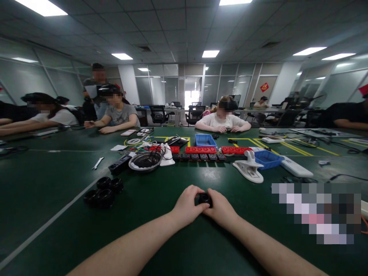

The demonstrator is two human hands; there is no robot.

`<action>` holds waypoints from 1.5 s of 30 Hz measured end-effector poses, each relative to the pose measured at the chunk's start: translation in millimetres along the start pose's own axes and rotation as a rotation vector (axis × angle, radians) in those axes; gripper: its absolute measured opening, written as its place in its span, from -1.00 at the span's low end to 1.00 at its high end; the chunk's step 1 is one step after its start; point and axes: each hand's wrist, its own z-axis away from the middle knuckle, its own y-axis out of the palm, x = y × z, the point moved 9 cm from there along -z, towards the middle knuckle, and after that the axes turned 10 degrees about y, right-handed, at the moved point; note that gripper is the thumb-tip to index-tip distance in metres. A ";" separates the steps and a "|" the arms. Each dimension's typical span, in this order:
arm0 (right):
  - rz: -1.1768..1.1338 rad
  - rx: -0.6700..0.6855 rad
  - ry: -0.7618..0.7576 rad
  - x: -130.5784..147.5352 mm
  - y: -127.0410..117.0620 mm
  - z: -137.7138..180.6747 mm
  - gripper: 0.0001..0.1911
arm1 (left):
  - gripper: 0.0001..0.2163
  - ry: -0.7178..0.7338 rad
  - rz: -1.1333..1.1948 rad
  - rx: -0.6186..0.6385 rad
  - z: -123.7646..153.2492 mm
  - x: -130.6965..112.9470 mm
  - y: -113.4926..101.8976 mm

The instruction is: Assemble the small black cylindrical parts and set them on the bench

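Observation:
A small black round part with a hollow centre (205,198) is held low over the green table, between both my hands. My left hand (188,203) curls around its left side, thumb in front and fingers behind. From the right, my right hand (220,205) closes on the same part, its thumb near the left one. The part's underside is hidden by my thumbs, and I cannot tell if it touches the table. Left of my hands sits a cluster of several glossy black round pieces (104,197), wheel-like in shape, some resting against one another.
Ahead lie a metal bowl (145,168), a white clip base (249,168), red socket strips (200,149) and blue trays (205,140) (267,159). A wrench (98,163) lies at left. A blurred-out patch (319,214) covers the right. Several people sit around the table.

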 end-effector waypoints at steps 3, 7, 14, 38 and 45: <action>-0.052 0.015 -0.069 7.3 -1.5 3.4 -0.72 | -0.69 0.014 0.061 0.009 -0.6 -1.5 0.1; -0.246 0.251 -0.160 11.9 -1.9 5.4 -0.60 | -0.71 0.040 0.111 0.130 -2.6 -1.3 2.4; -0.345 0.463 -0.116 3.1 0.8 2.0 -0.75 | -0.70 0.084 0.165 0.206 -3.5 1.6 5.5; -0.285 0.457 -0.184 9.8 -0.8 6.6 -0.75 | -0.70 0.071 0.149 0.258 -2.0 2.2 6.0; -0.073 0.240 -0.097 2.6 2.5 -0.1 -0.71 | -0.70 -0.017 0.107 0.175 -1.9 9.2 8.7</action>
